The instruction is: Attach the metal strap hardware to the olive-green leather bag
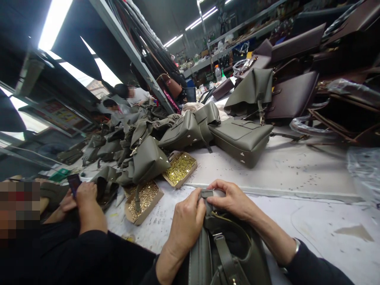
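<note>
An olive-green leather handbag (227, 253) lies before me at the table's near edge, with its strap and a metal buckle on top. At its far end, my left hand (188, 217) pinches one side of a small leather tab (207, 193). My right hand (230, 198) is closed on the tab's other side, thumb and fingers pressed together. The two hands almost touch. Beyond them to the left stand a cardboard tray of small gold-coloured metal pieces (181, 165) and another tray of copper-toned pieces (145, 201).
Several olive-green bags (242, 138) lie across the bench behind the trays. Dark brown bags (292, 95) are piled at the right, some with plastic-wrapped handles. On my left a co-worker's hands hold a phone (74, 183). Small bits are scattered over the white tabletop (299, 170).
</note>
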Action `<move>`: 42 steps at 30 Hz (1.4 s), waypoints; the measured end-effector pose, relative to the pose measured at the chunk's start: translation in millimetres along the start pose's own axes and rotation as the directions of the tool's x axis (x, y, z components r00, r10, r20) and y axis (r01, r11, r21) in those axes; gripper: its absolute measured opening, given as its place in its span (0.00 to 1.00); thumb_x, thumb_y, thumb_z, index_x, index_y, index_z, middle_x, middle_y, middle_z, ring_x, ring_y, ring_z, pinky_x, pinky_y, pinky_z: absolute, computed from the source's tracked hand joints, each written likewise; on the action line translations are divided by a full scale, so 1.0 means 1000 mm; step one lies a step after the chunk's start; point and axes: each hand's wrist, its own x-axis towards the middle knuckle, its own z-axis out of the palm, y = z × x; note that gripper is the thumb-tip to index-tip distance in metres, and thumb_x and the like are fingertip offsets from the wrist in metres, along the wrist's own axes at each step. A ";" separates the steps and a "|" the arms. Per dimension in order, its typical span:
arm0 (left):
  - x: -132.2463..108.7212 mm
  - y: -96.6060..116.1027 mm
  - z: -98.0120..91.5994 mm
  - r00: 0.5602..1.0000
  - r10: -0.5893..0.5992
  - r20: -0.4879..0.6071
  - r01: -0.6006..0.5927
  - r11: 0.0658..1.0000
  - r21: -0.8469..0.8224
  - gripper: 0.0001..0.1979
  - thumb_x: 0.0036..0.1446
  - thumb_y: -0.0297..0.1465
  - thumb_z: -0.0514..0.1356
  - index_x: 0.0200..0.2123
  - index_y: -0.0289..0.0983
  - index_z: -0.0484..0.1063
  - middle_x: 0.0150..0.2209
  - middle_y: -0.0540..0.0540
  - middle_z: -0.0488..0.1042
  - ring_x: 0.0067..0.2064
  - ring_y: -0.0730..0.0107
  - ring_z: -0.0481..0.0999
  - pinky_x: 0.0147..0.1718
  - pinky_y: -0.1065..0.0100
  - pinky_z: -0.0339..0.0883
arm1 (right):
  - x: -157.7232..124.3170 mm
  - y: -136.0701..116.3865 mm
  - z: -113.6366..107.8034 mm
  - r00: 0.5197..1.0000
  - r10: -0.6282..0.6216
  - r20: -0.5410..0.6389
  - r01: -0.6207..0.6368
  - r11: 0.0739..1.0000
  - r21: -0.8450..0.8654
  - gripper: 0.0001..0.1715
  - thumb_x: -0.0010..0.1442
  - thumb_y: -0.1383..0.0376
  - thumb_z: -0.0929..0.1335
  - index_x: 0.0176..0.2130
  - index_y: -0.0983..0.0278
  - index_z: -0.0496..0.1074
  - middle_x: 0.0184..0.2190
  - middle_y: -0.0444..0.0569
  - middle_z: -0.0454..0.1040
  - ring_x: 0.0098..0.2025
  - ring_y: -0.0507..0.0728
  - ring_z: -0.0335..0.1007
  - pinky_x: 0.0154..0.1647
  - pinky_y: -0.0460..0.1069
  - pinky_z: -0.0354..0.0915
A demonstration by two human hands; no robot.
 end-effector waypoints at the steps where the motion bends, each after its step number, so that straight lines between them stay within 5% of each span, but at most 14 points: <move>1: 0.000 0.000 0.001 1.000 -0.009 -0.010 0.009 1.000 -0.007 0.16 0.63 0.28 0.56 0.51 0.40 0.76 0.43 0.40 0.83 0.43 0.50 0.82 0.40 0.62 0.67 | 0.000 -0.001 0.000 1.000 0.008 -0.001 -0.008 1.000 -0.003 0.15 0.53 0.61 0.73 0.41 0.62 0.77 0.30 0.41 0.74 0.26 0.50 0.60 0.27 0.45 0.58; 12: -0.006 0.001 0.005 0.990 -0.100 -0.095 0.090 0.991 -0.101 0.14 0.61 0.30 0.59 0.49 0.41 0.79 0.42 0.42 0.83 0.43 0.51 0.82 0.42 0.62 0.67 | -0.002 -0.002 0.010 0.995 0.042 -0.085 -0.052 0.992 -0.117 0.12 0.53 0.61 0.70 0.40 0.61 0.74 0.29 0.41 0.73 0.30 0.54 0.64 0.32 0.47 0.58; 16: 0.000 0.000 0.002 0.973 -0.230 0.014 0.217 0.892 -0.397 0.15 0.55 0.32 0.63 0.47 0.39 0.77 0.46 0.44 0.81 0.49 0.54 0.79 0.50 0.62 0.68 | -0.004 -0.004 0.009 0.998 -0.004 -0.062 -0.007 0.984 -0.177 0.13 0.56 0.59 0.69 0.42 0.61 0.74 0.31 0.43 0.76 0.34 0.56 0.69 0.35 0.48 0.60; 22: 0.008 -0.002 -0.003 0.947 -0.264 0.184 0.321 0.724 -0.610 0.18 0.47 0.33 0.66 0.44 0.37 0.73 0.40 0.47 0.78 0.43 0.60 0.76 0.43 0.65 0.68 | -0.005 -0.005 0.004 0.995 -0.092 -0.032 0.085 0.980 -0.180 0.13 0.62 0.57 0.69 0.43 0.61 0.76 0.35 0.44 0.79 0.37 0.56 0.72 0.39 0.48 0.62; 30: 0.008 -0.002 -0.002 0.938 -0.298 0.175 0.341 0.724 -0.599 0.18 0.45 0.33 0.65 0.42 0.37 0.71 0.36 0.49 0.75 0.39 0.63 0.71 0.41 0.67 0.64 | -0.004 -0.003 0.006 0.980 -0.178 -0.084 0.151 0.954 -0.258 0.17 0.68 0.53 0.65 0.35 0.61 0.74 0.27 0.43 0.74 0.31 0.54 0.70 0.34 0.47 0.58; 42: 0.011 0.005 -0.004 0.945 -0.308 0.112 0.321 0.800 -0.507 0.15 0.45 0.34 0.63 0.39 0.38 0.71 0.37 0.49 0.75 0.43 0.59 0.72 0.45 0.64 0.62 | -0.007 -0.004 0.008 0.969 -0.227 -0.093 0.197 0.946 -0.259 0.14 0.68 0.54 0.65 0.37 0.60 0.73 0.30 0.44 0.77 0.34 0.56 0.73 0.37 0.47 0.60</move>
